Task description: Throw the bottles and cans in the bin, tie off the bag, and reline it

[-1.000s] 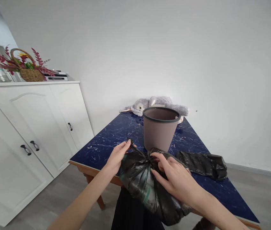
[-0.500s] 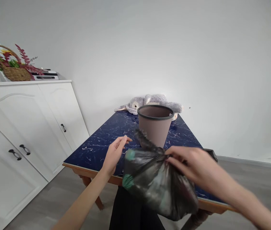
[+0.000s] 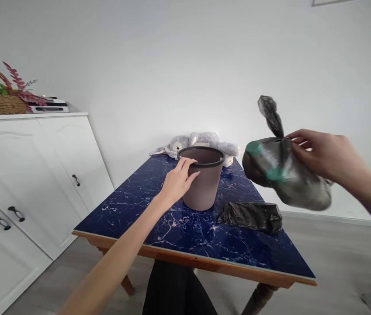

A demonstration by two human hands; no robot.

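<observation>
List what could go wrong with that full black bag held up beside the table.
1. The right hand pinches the full black bag only at its gathered neck, off the table's right side; if the grip slips it would likely drop to the floor.
2. The left hand rests on the rim of the empty bin; a push there might tip it.
3. The folded black bag lies near the table edge and could be knocked off.
</observation>
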